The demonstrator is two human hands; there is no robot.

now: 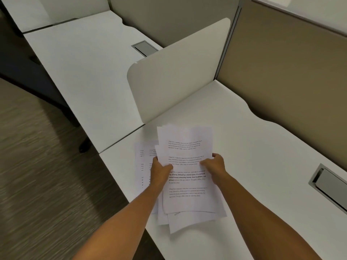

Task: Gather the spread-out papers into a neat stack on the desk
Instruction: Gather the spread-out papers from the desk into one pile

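A loose bundle of white printed papers [185, 147] is held over the white desk [253, 147], its sheets fanned and uneven at the bottom edge. My left hand [160, 170] grips the bundle's left edge, thumb on top. My right hand [215, 167] grips its right edge the same way. Further printed sheets [143, 162] lie flat on the desk to the left, partly hidden under the bundle and my left hand.
A white rounded divider panel [178, 68] stands behind the papers. Tan partition walls [281, 62] close off the back and right. A grey cable hatch [330, 182] sits in the desk at right. The desk's left edge drops to carpet [37, 166].
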